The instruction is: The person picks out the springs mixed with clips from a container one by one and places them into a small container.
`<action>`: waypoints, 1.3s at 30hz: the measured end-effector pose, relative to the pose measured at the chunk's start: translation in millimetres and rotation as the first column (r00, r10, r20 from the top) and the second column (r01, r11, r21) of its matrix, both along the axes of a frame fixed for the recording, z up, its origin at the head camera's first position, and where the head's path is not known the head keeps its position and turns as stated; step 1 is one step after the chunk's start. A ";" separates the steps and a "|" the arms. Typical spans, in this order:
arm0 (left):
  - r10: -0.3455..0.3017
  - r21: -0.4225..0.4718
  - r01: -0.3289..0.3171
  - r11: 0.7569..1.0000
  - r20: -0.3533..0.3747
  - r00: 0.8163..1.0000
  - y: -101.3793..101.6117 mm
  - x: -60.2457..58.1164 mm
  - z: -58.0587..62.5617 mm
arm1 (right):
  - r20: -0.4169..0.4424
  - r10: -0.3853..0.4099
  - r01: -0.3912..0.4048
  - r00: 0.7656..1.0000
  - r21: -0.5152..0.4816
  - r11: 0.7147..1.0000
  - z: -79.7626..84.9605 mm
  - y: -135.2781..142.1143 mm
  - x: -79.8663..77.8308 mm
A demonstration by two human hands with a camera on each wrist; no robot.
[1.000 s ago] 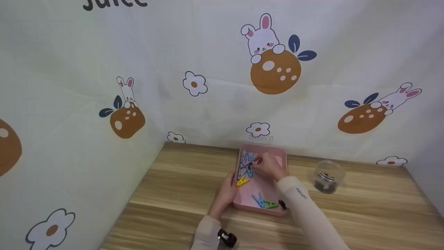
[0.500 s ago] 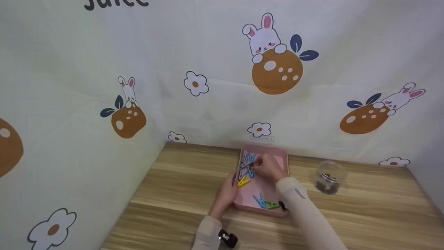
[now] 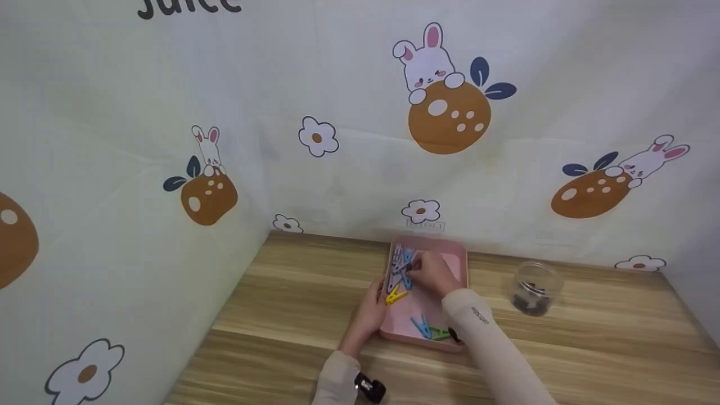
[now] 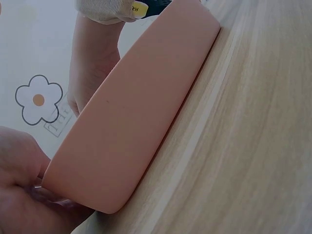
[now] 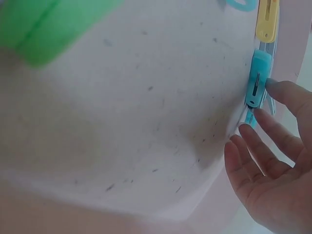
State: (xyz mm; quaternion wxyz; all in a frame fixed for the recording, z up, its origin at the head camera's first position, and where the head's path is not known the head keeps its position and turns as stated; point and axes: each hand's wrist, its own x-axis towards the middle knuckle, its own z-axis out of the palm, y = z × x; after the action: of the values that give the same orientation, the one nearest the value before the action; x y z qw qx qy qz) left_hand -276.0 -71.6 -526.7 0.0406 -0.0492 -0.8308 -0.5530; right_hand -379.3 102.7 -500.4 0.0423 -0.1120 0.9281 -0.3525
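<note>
In the head view a pink tray (image 3: 416,308) holds several clothespins. My left hand (image 3: 371,309) grips its left wall; the left wrist view shows fingers (image 4: 22,156) around the corner. My right hand (image 3: 433,273) is over the cluster of blue and grey clothespins (image 3: 399,267) at the tray's far left. In the right wrist view, its thumb touches a blue clothespin (image 5: 258,78), with the index fingertip by its end; whether they pinch it I cannot tell. A yellow clothespin (image 3: 396,295) lies nearer. Another blue clothespin (image 3: 421,326) and a green clothespin (image 3: 439,333) lie at the near end.
A clear round tub (image 3: 535,288) with dark small pieces in it stands right of the tray on the wooden table (image 3: 292,292). A printed sheet (image 3: 349,180) hangs behind and along the sides. The right forearm crosses the tray's near right corner.
The right sleeve has shifted slightly left and covers more of the green clothespin. The right fingers stay among the clothespins, and the left hand keeps its place on the tray.
</note>
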 end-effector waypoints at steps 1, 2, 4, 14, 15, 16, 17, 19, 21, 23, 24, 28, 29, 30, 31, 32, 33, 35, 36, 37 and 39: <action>0.002 0.003 -0.002 1.000 0.005 1.000 0.3 0.1 -0.2 | 0.007 -0.007 0.007 1.000 -0.003 1.000 0.0 -0.4 0.0; 0.002 0.007 -0.002 1.000 0.010 1.000 0.4 0.5 0.0 | 0.016 -0.014 0.014 1.000 -0.005 1.000 0.2 -0.6 0.1; 0.006 0.014 -0.007 1.000 0.025 1.000 0.9 0.6 0.2 | 0.030 -0.024 0.024 0.999 -0.005 1.000 0.6 -1.3 0.0; 0.020 0.001 -0.021 1.000 0.050 0.999 1.3 1.3 0.7 | 0.087 -0.062 0.063 0.994 -0.006 0.998 0.6 -5.5 -3.2; 0.019 0.004 -0.020 1.000 0.051 0.998 1.4 1.3 0.8 | 0.081 -0.062 0.062 0.995 -0.006 0.998 0.3 -5.7 -3.6; 0.019 0.003 -0.019 1.000 0.050 0.999 1.3 1.4 0.7 | 0.074 -0.058 0.058 0.996 -0.006 0.998 0.3 -5.8 -3.8; 0.019 0.001 -0.019 1.000 0.050 0.999 1.3 1.4 0.6 | 0.070 -0.051 0.052 0.996 -0.006 0.999 0.4 -5.5 -3.9; 0.019 0.006 -0.019 1.000 0.061 0.998 1.6 1.0 0.6 | 0.071 -0.043 0.044 0.997 -0.007 0.999 0.4 -5.0 -5.0; 0.017 0.009 -0.018 1.000 0.068 0.998 1.5 0.9 0.6 | 0.077 -0.038 0.039 0.996 -0.007 0.999 0.7 -4.4 -5.5; 0.019 0.008 -0.020 1.000 0.081 0.997 1.1 0.9 0.4 | 0.080 -0.036 0.037 0.996 -0.007 0.999 0.3 -4.0 -6.0; 0.016 0.014 -0.017 1.000 0.078 0.997 0.9 0.5 0.1 | 0.069 -0.033 0.034 0.997 -0.003 0.999 0.0 -4.1 -6.1; -0.001 0.036 -0.001 0.999 0.055 0.998 0.6 -0.4 -1.2 | 0.027 -0.036 0.036 0.999 0.003 0.999 -1.2 -4.4 -5.4; -0.006 0.045 0.004 0.999 0.051 0.999 0.6 -0.4 -1.2 | 0.023 -0.037 0.037 0.999 0.003 0.999 -1.0 -4.5 -5.3; -0.010 0.054 0.007 0.999 0.049 0.999 0.7 -0.5 -1.3 | 0.020 -0.037 0.037 0.999 0.009 0.999 -0.9 -4.6 -5.3; -0.010 0.059 0.007 0.998 0.056 0.998 0.7 -0.2 -1.2 | 0.031 -0.045 0.044 0.999 0.009 0.999 -0.6 -4.6 -5.3; -0.009 0.064 0.005 0.998 0.065 0.998 0.8 -0.1 -1.1 | 0.040 -0.050 0.050 0.998 0.012 0.999 0.1 -4.5 -4.9; -0.009 0.067 0.004 0.998 0.072 0.997 0.6 0.5 -0.9 | 0.052 -0.056 0.055 0.997 0.015 0.998 0.9 -4.3 -4.7; -0.004 0.066 -0.001 0.998 0.083 0.997 0.7 1.3 0.0 | 0.072 -0.067 0.065 0.995 0.025 0.998 2.9 -3.6 -4.6; -0.003 0.063 -0.003 0.998 0.087 0.996 0.8 1.5 0.1 | 0.079 -0.073 0.071 0.994 0.031 0.997 3.8 -3.1 -4.5; 0.000 0.058 -0.005 0.998 0.091 0.996 0.8 1.6 0.1 | 0.084 -0.079 0.077 0.993 0.034 0.996 4.6 -2.6 -4.4; 0.002 0.049 -0.007 0.999 0.098 0.995 0.6 1.7 0.0 | 0.079 -0.083 0.080 0.993 0.041 0.996 5.6 -1.2 -4.1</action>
State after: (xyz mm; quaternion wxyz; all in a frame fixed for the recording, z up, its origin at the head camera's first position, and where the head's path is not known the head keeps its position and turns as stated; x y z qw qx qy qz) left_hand -274.3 -71.0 -526.6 0.0024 -0.0194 -0.8179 -0.5750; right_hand -383.4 101.5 -494.9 0.0675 -0.0589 0.9359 -0.3407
